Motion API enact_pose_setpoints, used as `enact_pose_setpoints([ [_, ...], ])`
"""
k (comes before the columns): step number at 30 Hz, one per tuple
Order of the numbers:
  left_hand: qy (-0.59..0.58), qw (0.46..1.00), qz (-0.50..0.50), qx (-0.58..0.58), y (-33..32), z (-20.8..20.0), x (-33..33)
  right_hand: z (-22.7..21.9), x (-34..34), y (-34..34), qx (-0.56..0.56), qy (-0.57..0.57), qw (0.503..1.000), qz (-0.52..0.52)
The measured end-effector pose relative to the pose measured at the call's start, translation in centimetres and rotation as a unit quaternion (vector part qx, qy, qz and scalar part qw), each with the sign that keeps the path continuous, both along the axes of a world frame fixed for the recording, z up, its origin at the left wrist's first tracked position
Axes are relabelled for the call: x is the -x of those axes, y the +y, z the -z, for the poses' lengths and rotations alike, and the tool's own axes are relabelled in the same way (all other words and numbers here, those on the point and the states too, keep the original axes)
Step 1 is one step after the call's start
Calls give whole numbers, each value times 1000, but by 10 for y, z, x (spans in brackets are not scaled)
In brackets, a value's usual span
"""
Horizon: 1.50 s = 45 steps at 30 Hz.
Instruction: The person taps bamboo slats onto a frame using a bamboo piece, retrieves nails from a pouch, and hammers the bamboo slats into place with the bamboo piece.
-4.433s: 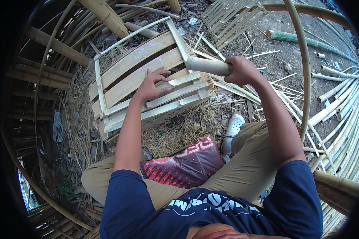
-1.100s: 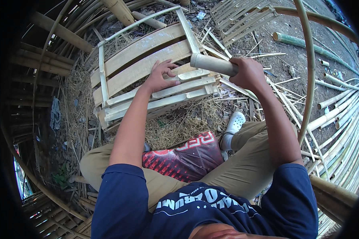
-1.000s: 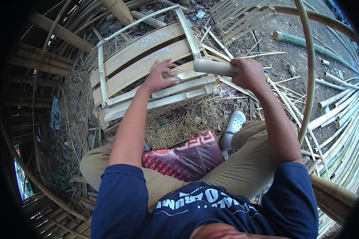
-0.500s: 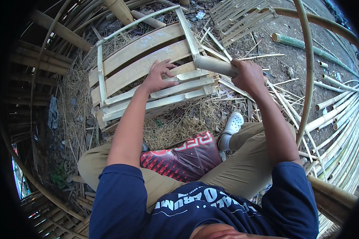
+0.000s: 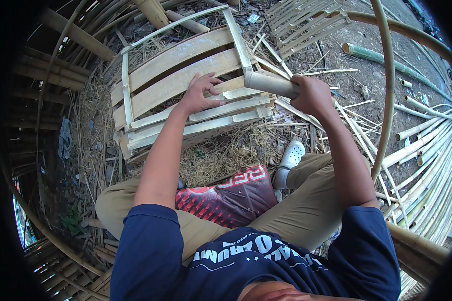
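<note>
In front of me a wooden slatted crate (image 5: 173, 62) is tilted on the ground, with pale split-bamboo strips (image 5: 226, 108) along its near side. A bamboo strip frame (image 5: 126, 95) runs around its top. My left hand (image 5: 201, 94) lies over the strips with fingers spread and thumb along one of them; whether it presses on them I cannot tell. My right hand (image 5: 311, 95) is wrapped round a thick bamboo piece (image 5: 271, 84) like a short club. Its far end lies at the frame's right-hand strip, seemingly touching it.
A slatted bamboo panel (image 5: 306, 27) lies at the far right. Cut bamboo poles (image 5: 427, 145) are heaped on the right, beside a curved upright pole (image 5: 386, 90). Straw and splinters litter the ground. A dark red printed cloth (image 5: 231, 198) lies between my legs.
Both hands and the bamboo club stay almost where they were. The whole view has shifted very slightly.
</note>
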<state>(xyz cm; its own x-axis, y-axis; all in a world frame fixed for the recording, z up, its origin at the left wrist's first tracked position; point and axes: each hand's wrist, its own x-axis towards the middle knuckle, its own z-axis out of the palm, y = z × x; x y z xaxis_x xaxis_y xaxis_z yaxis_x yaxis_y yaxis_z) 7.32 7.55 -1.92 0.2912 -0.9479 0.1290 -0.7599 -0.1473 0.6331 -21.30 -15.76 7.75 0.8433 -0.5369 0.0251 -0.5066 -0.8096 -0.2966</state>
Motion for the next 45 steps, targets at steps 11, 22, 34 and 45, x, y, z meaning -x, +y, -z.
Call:
enact_pose_setpoints([
  [11,-7,1000,-1,-2,2,1,1,-1,-8,13,-11,-15,1000,24],
  [22,-3,1000,2,-5,0,-2,0,10,0,5,5,16,1000,-9],
  [34,-6,1000,-3,8,1,1,0,1,-2,19,-15,22,999,18],
  [45,-9,1000,-1,9,1,3,-2,3,1,14,-55,19,998,2],
])
